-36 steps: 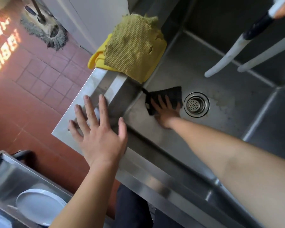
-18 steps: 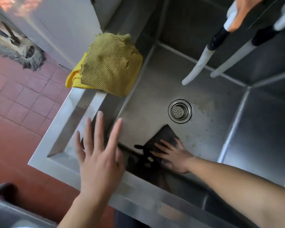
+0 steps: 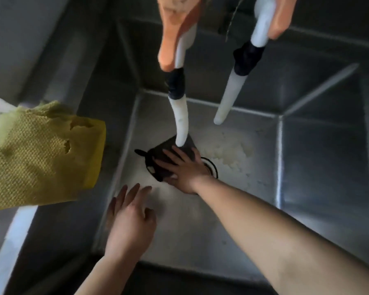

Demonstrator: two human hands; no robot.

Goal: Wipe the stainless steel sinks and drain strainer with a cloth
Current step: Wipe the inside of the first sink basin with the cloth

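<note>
A dark cloth (image 3: 158,158) lies flat on the floor of the stainless steel sink (image 3: 188,235), just left of the drain. My right hand (image 3: 184,169) presses on the cloth with fingers spread, and covers most of the drain strainer (image 3: 211,165), of which only the right rim shows. My left hand (image 3: 130,218) hovers over the sink floor near the front left corner, fingers loosely apart and holding nothing. A whitish patch of residue (image 3: 228,154) sits on the floor right of the drain.
Two white hose spouts with black collars (image 3: 180,116) (image 3: 228,99) hang down into the sink from orange fittings above. A yellow mesh cloth (image 3: 41,154) is draped over the left rim. A second basin (image 3: 328,158) adjoins on the right.
My right hand slid the dark cloth from the sink's near wall back up beside the drain. My left hand dropped from the front rim into the basin. The camera moved closer over the sink.
</note>
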